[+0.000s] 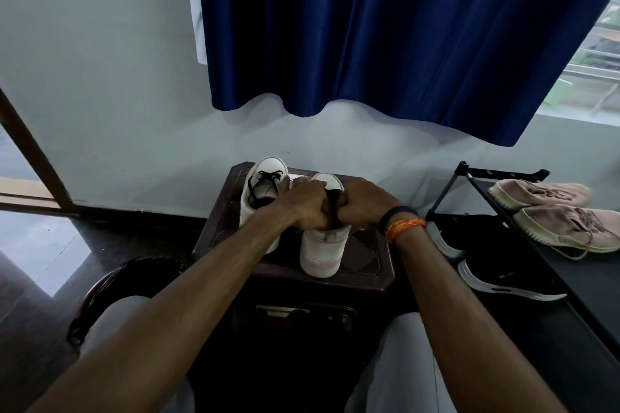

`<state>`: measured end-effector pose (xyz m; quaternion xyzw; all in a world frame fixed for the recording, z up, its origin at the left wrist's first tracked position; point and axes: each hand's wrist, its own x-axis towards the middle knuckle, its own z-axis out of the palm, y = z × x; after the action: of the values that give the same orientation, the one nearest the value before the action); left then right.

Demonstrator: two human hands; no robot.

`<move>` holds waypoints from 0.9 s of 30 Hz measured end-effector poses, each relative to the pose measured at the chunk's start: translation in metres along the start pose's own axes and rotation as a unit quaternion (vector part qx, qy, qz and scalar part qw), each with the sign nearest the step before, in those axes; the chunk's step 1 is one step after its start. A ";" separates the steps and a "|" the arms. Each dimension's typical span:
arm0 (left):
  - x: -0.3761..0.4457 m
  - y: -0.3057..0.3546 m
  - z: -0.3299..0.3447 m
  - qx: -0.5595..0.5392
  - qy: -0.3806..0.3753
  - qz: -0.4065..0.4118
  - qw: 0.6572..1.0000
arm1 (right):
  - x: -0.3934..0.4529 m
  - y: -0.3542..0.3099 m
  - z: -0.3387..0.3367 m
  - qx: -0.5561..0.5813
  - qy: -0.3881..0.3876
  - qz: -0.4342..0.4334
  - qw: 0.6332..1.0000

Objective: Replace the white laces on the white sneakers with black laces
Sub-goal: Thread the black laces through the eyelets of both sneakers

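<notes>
Dark stool (365, 265): you're pinching black lace (332, 203) with both left hand (307, 206) and right hand (364, 203) over the right sneaker (322, 251), lengthwise away from you.

Two white sneakers (322, 245) of smooth, matt leather-like material stand on a dark brown counter (365, 265) with a moulded, faintly glossy top. Black woven laces (265, 184) thread the farther shoe. A deep blue curtain (385, 27) hangs with a satin sheen against a matt painted wall (100, 60). The dark floor (30, 245) tiles are polished and reflective. Pinkish suede-like sneakers (550, 211) rest on a matt black rack (570, 278); a woven orange thread band (404, 228) circles one wrist.
</notes>
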<state>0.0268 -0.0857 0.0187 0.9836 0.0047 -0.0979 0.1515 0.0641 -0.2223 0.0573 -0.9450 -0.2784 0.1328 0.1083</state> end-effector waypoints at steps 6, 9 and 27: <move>0.006 0.007 0.009 0.037 0.040 -0.034 0.998 | 0.005 0.001 0.001 -0.018 -0.023 0.015 0.999; 0.008 0.006 0.010 0.079 0.112 -0.037 0.990 | 0.012 0.000 0.009 -0.006 -0.011 0.025 1.000; 0.007 -0.005 0.010 0.027 0.235 0.142 0.961 | 0.007 -0.004 0.039 -0.042 0.190 0.032 0.980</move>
<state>0.0313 -0.0838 0.0067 0.9732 -0.1020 0.1588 0.1316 0.0556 -0.2097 0.0207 -0.9653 -0.2274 -0.0572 0.1145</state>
